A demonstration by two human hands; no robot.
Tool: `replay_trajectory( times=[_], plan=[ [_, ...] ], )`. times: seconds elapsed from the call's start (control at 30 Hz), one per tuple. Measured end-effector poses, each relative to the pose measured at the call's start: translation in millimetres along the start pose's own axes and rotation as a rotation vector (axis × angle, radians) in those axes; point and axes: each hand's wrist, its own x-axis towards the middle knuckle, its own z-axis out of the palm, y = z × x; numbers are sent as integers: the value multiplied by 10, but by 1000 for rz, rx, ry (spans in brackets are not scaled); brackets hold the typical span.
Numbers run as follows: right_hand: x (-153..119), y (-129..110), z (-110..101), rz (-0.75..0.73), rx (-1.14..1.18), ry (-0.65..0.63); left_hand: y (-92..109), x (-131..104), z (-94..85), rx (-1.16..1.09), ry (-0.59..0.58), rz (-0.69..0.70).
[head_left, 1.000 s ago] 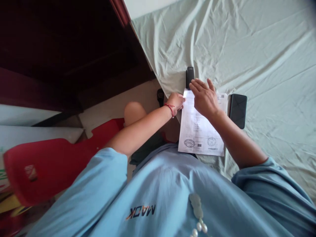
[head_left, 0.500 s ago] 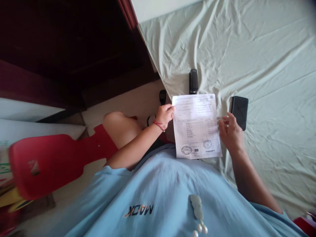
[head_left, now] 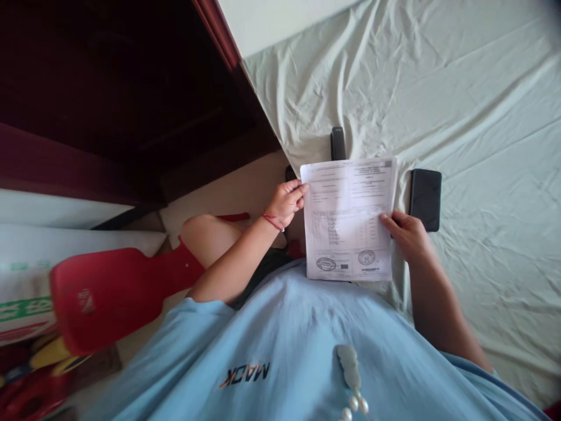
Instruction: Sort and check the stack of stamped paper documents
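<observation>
- From here, the widest thing I see is the pale cloth (head_left: 477,134), wrinkled and spread across the right side of my view.
- The red chair (head_left: 109,292) is at lower left, beside the bare knee (head_left: 208,234).
- The blue shirt (head_left: 307,339) fills the bottom of my view; I cannot tell whether the paper touches it.
- The paper (head_left: 346,225) is between my two hands, printed side up, its stamps near the lower edge. Half a second ago only my left hand held it; now both do, and its top edge covers the near end of the stapler in my view.
- My right hand (head_left: 409,237) has closed in from just beside the sheet. It is clamped on the right edge, thumb on the printed face, forearm reaching up from lower right.
- My left hand (head_left: 286,203) is still pinched on the upper left edge, thumb and fingers together, forearm slanting up from lower left.
- The phone (head_left: 425,200) lies on the cloth, just right of the paper and beyond my right hand.
- The stapler (head_left: 337,144) rests on the cloth past the top edge.
- The red bracelet (head_left: 273,221) circles my left wrist.
</observation>
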Motion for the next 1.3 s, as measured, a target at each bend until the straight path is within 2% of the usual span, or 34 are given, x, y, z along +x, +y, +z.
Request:
replay_trajectory(
  times=[0.2,0.3,0.43,0.5,0.57,0.67,0.73,0.8,1.03,1.17,1.3],
  plan=[
    [-49,-30,112,33,256,-57,24,94,-1,4,17,30],
    [-38,-8,169,36,314,-12,-19,71,-49,69,0,81],
    [4,75,239,-27,362,129,-221,-206,-93,136,-130,113],
    [16,111,258,-59,364,165,-389,-425,-73,131,-247,13],
    [16,134,266,-69,374,159,-569,-637,-28,60,-298,-138],
    [6,145,270,-63,392,138,-783,-846,52,-68,-207,-277],
    [-1,145,273,-67,384,126,-854,-894,91,-156,-154,-357],
    [-3,143,274,-82,375,123,-879,-893,106,-187,-130,-378],
    [29,158,266,-114,299,165,-967,-895,116,-34,-182,-241],
    [40,162,254,-119,298,160,-1032,-898,132,-13,-155,-213],
    [16,123,236,-160,217,271,-1010,-824,97,-7,-89,-160]
  ],
)
